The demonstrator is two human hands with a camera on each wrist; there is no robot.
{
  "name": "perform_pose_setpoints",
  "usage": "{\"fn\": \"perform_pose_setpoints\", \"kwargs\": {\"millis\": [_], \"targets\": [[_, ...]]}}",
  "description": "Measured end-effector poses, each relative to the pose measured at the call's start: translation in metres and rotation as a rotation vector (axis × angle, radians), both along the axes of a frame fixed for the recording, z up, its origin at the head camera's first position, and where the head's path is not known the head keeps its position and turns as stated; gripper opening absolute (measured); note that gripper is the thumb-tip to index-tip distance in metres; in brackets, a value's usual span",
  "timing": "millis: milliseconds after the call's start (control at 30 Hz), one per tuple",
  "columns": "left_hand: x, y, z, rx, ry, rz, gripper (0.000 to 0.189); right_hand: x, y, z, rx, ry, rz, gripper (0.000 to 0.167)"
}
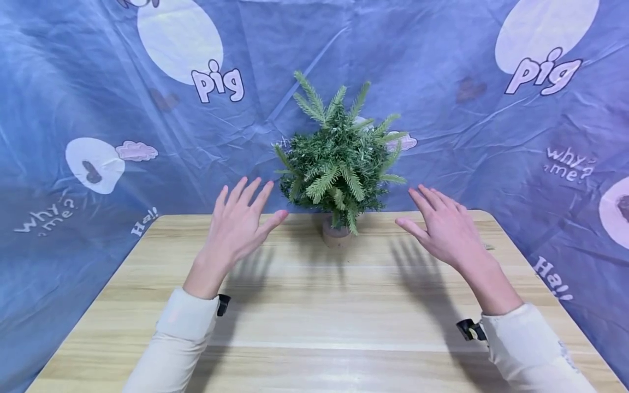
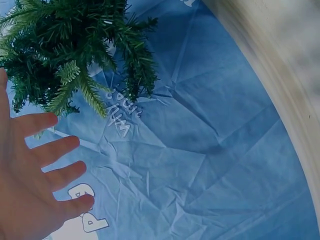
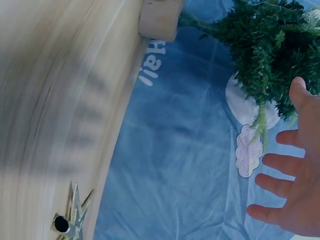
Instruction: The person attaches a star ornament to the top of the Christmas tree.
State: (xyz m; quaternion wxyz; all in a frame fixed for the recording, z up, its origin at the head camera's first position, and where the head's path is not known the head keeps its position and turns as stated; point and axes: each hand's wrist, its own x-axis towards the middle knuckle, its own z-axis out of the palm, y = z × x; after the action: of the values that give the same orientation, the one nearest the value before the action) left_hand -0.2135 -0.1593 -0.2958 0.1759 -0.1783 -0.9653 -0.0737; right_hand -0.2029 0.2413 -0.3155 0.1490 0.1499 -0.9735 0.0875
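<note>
One blue cloth (image 1: 182,164): hung beyond the left hand (image 1: 236,229) and right hand (image 1: 444,229) and along their outer sides, printed with words like "pig"; it probably screens off the work area.
Left cuff (image 1: 187,314): white, behind the left hand, with a small black device (image 1: 223,305) at its inner edge, perhaps a camera set there to watch the palm.
Left hand: fingers straight and spread, thumb pointing in toward the tree (image 1: 339,158); it holds nothing and is raised over the table (image 1: 314,316), a shadow falling beneath.
Tree: small, green, upright between the hands and reaching beyond their fingertips; the head view shows a gap on either side, so neither hand supports it.
Base (image 1: 337,237): a short, light block under the branches, between the hands near the table's far edge; it likely gives the bushy top its footing.
Right hand: fingers straight, thumb toward the tree, empty; it roughly mirrors the left, framing the tree.
Right cuff (image 1: 516,330): white, behind the right hand, another device at its inner side, presumably for the same reason.
Star-shaped thing (image 3: 76,217): on the table, outward of the right hand; why it lies there, I cannot tell.
</note>
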Motion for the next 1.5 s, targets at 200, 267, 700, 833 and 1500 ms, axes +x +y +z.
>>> {"fn": "perform_pose_setpoints", "kwargs": {"millis": [200,267,700,833,1500], "targets": [[-0.004,-0.001,0.006,0.098,0.164,-0.073,0.079,-0.003,0.007,-0.004,-0.034,0.039,0.004,0.077],[-0.005,-0.001,0.008,0.136,0.214,-0.102,0.080,-0.004,0.009,-0.006,-0.049,0.044,0.006,0.076],[-0.013,0.007,0.020,0.346,0.233,-0.179,0.082,-0.008,0.026,-0.016,-0.125,0.121,0.036,0.064],[-0.016,0.010,0.026,0.368,0.246,-0.188,0.083,-0.010,0.032,-0.017,-0.138,0.153,0.049,0.060],[-0.028,0.033,0.051,0.444,0.122,-0.214,0.083,-0.012,0.059,-0.025,-0.228,0.110,0.036,0.060]]}}
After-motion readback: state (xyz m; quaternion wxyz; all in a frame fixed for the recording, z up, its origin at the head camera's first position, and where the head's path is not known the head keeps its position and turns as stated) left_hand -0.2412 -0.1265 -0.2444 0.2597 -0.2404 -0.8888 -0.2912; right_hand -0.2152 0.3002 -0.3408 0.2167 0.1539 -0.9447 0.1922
